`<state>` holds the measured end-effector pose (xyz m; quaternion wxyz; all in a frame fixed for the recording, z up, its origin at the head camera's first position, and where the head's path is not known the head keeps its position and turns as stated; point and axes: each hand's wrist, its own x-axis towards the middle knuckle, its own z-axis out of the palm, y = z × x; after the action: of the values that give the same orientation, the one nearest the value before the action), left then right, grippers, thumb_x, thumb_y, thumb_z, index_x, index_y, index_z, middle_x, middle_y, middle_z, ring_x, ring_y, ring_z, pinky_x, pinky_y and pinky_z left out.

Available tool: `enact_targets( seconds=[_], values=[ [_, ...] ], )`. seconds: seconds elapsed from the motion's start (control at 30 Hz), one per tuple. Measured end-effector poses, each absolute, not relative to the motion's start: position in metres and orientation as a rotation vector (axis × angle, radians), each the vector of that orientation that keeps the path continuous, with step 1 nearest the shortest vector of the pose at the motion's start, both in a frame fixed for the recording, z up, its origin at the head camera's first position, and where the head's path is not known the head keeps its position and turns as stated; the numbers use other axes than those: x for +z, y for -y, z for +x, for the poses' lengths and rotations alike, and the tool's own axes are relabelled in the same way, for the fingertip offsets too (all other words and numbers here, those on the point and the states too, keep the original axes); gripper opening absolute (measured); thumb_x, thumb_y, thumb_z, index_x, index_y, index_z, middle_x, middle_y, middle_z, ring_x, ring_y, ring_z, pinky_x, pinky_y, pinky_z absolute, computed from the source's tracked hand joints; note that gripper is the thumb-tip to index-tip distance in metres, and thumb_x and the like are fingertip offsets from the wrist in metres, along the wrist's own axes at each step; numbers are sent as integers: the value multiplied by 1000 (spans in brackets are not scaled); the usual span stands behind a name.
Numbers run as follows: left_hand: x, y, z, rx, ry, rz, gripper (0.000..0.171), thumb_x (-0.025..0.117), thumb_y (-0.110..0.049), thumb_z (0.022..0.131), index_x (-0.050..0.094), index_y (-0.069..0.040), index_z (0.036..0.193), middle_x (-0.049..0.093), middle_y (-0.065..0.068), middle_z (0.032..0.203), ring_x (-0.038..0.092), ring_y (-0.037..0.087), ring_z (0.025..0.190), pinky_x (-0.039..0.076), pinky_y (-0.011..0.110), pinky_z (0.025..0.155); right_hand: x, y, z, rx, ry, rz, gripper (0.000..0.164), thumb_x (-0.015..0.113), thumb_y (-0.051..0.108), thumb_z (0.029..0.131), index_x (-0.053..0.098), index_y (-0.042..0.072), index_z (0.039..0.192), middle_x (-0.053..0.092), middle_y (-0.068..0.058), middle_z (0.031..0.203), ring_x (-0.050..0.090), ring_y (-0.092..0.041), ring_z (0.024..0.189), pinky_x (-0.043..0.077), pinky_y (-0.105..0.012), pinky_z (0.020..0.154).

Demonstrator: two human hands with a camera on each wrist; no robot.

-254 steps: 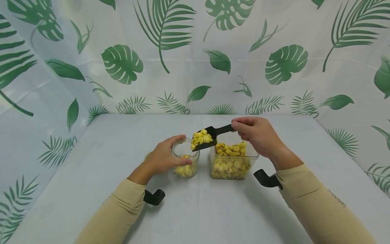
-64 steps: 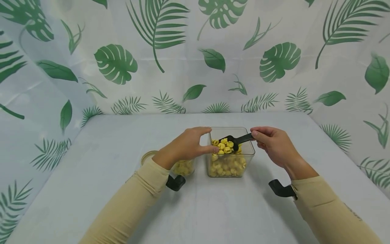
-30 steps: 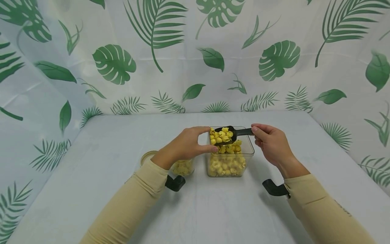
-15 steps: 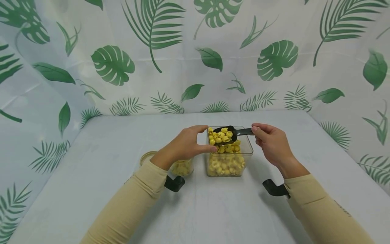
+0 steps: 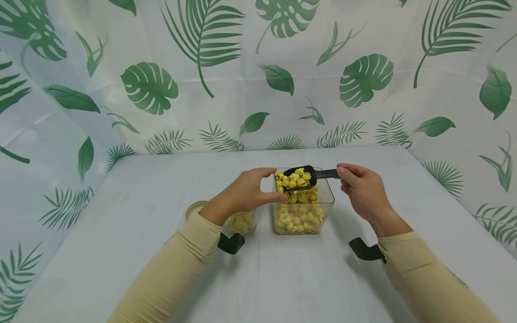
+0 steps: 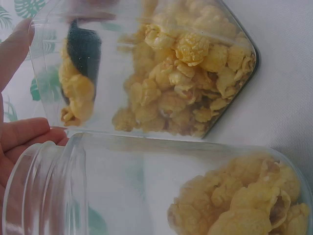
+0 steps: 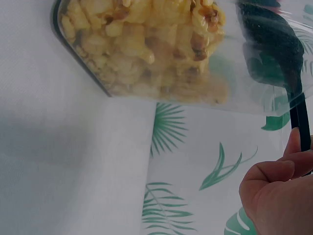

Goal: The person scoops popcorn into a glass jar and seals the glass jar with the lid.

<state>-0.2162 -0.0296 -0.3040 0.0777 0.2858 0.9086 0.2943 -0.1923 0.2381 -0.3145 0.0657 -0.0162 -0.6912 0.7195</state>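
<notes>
With thumb and fingers spread across its left side, my left hand [image 5: 246, 190] holds the clear square container [image 5: 300, 220] by the upper edge. Yellow popcorn [image 6: 176, 73] fills its lower part. The handle of a black scoop [image 5: 325, 173] is pinched in my right hand [image 5: 361, 190]. A heap of popcorn rides in the scoop, which is level just above the popcorn in the container, at rim height. Left of the container stands a glass jar [image 6: 122, 186] with popcorn at its bottom, partly hidden by my left wrist in the head view.
A gold-rimmed round lid [image 5: 195, 208] lies left of the jar, half covered by my left forearm. Everything stands on a white table [image 5: 282, 278], with a leaf-printed cloth [image 5: 234, 89] behind it. Jar and container stand close together.
My left hand has gone from the jar to the container. The scoop moved from the jar's mouth into the container, then came up loaded; lately it has shifted only slightly right.
</notes>
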Motion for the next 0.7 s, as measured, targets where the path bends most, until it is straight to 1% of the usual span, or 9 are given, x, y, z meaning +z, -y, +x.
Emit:
enact_targets(
  seconds=[0.33, 0.57, 0.7],
  values=[
    [-304, 30, -216, 882, -2709, 849, 87, 56, -65, 72, 32, -16, 139, 37, 1, 137, 34, 16, 125, 31, 35, 99, -318, -234, -198, 2108, 2214, -5, 38, 59, 27, 86, 52, 0, 113, 46, -4, 90, 41, -14, 75, 43, -19, 64],
    [-303, 30, -216, 878, -2712, 862, 86, 55, -65, 72, 33, -16, 139, 36, 0, 138, 34, 16, 124, 31, 35, 99, -317, -238, -197, 2190, 2141, -22, 32, 60, 23, 86, 54, 1, 108, 47, -3, 87, 40, -13, 72, 42, -21, 62],
    [-303, 29, -216, 854, -2731, 882, 84, 55, -64, 73, 34, -15, 139, 36, -1, 138, 33, 15, 125, 30, 34, 100, -318, -237, -197, 2257, 2075, -36, 33, 61, 23, 85, 53, 0, 107, 49, -2, 84, 39, -14, 71, 40, -21, 60]
  ],
)
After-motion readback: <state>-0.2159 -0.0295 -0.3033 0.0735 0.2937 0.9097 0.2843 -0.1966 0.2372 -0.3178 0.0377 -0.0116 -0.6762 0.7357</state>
